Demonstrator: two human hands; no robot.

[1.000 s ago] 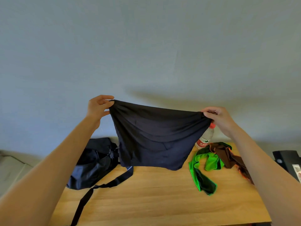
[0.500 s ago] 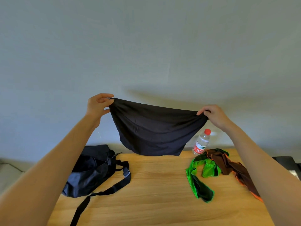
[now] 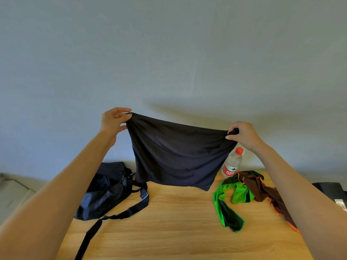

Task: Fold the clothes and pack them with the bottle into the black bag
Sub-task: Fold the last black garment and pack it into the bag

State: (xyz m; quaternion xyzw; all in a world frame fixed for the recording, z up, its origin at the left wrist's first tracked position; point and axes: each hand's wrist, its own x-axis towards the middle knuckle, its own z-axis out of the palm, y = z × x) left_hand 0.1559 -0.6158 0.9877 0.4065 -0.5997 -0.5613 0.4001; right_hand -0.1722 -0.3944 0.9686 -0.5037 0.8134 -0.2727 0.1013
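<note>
A black garment hangs stretched in the air above the wooden table. My left hand pinches its upper left corner and my right hand pinches its upper right corner. The black bag lies open on the table's left side, its strap trailing toward the front edge. A clear water bottle with a red cap and red label stands at the back right, partly behind the garment. A green mesh garment and a brown one lie crumpled on the right.
A grey wall rises right behind the table. A dark object sits off the table's right edge. Bare wood shows between the bag and the green garment.
The black garment's lower edge has dropped again and hangs longer, near the table. My right hand has tightened its pinch on the corner.
</note>
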